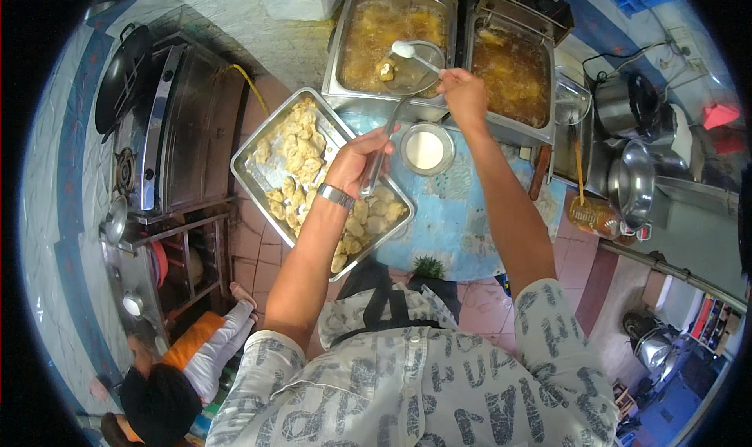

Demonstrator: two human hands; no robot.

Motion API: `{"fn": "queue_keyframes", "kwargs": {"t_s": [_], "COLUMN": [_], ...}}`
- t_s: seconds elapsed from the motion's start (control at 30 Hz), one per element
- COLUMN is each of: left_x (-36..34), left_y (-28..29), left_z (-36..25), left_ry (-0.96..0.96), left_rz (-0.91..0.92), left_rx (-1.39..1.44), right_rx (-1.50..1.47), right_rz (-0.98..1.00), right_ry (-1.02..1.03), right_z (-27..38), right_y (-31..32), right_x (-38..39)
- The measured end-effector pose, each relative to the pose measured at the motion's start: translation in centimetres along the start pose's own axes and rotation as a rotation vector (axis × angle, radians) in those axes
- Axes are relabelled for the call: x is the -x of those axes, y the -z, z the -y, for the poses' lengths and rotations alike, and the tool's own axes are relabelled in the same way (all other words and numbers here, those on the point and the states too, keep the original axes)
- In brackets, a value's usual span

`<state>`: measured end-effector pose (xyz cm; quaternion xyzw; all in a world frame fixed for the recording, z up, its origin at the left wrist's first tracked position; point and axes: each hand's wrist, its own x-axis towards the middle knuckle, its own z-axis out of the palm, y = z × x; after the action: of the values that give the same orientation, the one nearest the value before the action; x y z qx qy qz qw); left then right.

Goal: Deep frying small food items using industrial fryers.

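Observation:
My left hand (356, 161) grips the long metal handle of a skimmer (423, 85), whose round head is over the left fryer (334, 59) of bubbling oil. A battered piece (385, 69) is at the skimmer's head. My right hand (462, 94) pinches a small spoon (403, 49) with a white tip or contents above it. Below stands a steel bowl of white liquid (425, 149). A large tray (252, 204) of pale battered pieces lies under and beside my left forearm. The right fryer (548, 79) also holds food in oil.
A stove (160, 133) with a wok (117, 83) stands left; another person (157, 396) is low at the lower left. At right are a wire basket (572, 94), pots (623, 102), steel bowls (630, 180) and an orange-handled tool (578, 157). A blue covering (470, 228) lies beneath the tray and bowl.

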<state>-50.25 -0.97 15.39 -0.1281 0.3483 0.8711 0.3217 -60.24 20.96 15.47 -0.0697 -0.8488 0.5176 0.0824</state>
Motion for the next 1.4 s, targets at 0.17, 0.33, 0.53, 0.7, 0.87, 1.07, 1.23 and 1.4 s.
{"fn": "queue_keyframes", "kwargs": {"t_s": [0.17,0.33,0.53,0.7,0.87,1.07,1.23,1.4], "left_x": [-0.3,-1.7,-3.4,-3.5,-3.7,-4.7,-4.2,-0.2], "left_y": [0.5,1.1,-0.4,-0.4,-2.2,-4.0,-6.3,-3.2], "left_z": [0.8,1.7,1.4,1.4,2.5,4.7,4.5,4.2], "left_ry": [-0.002,-0.076,-0.125,-0.117,-0.116,-0.020,-0.059,-0.154], "left_rz": [0.001,0.209,0.302,0.266,0.108,0.273,0.086,-0.172], "left_rx": [0.110,0.473,0.561,0.343,0.071,0.092,-0.096,-0.406], "right_rx": [-0.316,-0.178,0.213,0.690,0.062,-0.426,-0.047,0.490], "right_rz": [-0.093,-0.112,-0.065,0.134,0.051,0.266,-0.015,-0.088], "right_ry": [-0.239,-0.326,-0.317,-0.254,-0.209,-0.485,-0.122,0.115], "right_z": [0.4,-4.4,-18.1,-15.4,-6.3,3.5,1.4,4.0], "right_y": [3.5,5.6,0.2,-0.1,1.7,2.6,2.4,4.7], "right_x": [5.1,13.2,15.9,15.2,14.9,15.7,14.3,12.3]}}
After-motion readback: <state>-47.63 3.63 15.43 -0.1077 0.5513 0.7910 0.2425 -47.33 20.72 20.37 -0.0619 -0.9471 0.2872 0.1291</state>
